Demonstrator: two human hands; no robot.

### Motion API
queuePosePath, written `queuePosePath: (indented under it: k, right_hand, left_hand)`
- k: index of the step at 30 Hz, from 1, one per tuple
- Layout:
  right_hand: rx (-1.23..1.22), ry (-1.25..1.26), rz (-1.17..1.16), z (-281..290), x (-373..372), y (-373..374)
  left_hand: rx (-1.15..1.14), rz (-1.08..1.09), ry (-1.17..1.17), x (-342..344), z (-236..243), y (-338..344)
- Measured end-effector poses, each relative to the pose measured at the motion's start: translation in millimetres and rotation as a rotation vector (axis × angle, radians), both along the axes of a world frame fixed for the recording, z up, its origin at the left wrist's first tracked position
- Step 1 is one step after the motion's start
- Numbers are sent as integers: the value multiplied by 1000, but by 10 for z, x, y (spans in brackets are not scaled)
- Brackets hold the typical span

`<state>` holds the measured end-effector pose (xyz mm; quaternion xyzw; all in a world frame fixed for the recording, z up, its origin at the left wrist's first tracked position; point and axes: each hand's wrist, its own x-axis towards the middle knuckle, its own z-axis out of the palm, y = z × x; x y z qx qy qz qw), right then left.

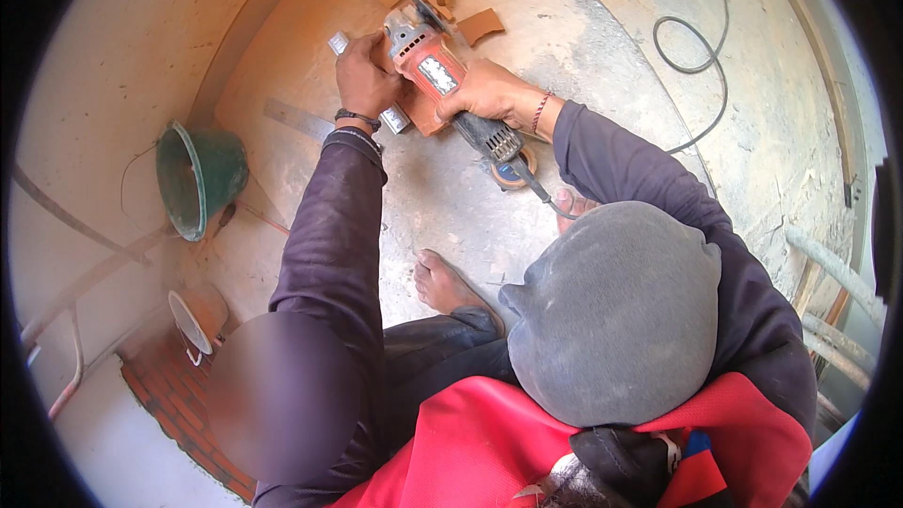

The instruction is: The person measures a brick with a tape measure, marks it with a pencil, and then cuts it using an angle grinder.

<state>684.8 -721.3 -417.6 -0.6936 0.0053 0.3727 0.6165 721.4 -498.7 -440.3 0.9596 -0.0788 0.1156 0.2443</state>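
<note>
My right hand [494, 94] is wrapped round the body of a red and black angle grinder [428, 61]. The grinder's thin disc [425, 7] stands edge-on at the far end. My left hand [365, 77] is closed over a silver metal bar, whose near end [395, 119] shows below the palm; its fingertips come close to the grinder's head. Under the grinder lies a terracotta tile [423, 111], partly hidden by the tool and hands. Beyond are several cut terracotta pieces [480, 26]. A round disc with a blue centre [514, 172] lies beneath the grinder's cord.
A green bucket [193, 179] lies tipped at the left, with a smaller pale bucket [198, 315] nearer. A flat metal ruler [296, 118] rests on the dusty floor. A dark cable [696, 66] loops at the right. A rounded grey cloth shape [616, 315] blocks the near view.
</note>
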Motion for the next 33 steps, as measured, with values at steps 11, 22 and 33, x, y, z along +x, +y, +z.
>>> queuePosePath:
  k: [11,22,33]
  right_hand:
    - [54,-43,-60,63,-75,-318]
    - [292,-121,-153,258,100,-591]
    - [-447,-527,-97,420,163,-1020]
  left_hand:
    - [-99,20,-207,-431,-19,-257]
    - [-598,-49,51,-830,651,-1327]
    - [-153,33,57,-540,437,-901]
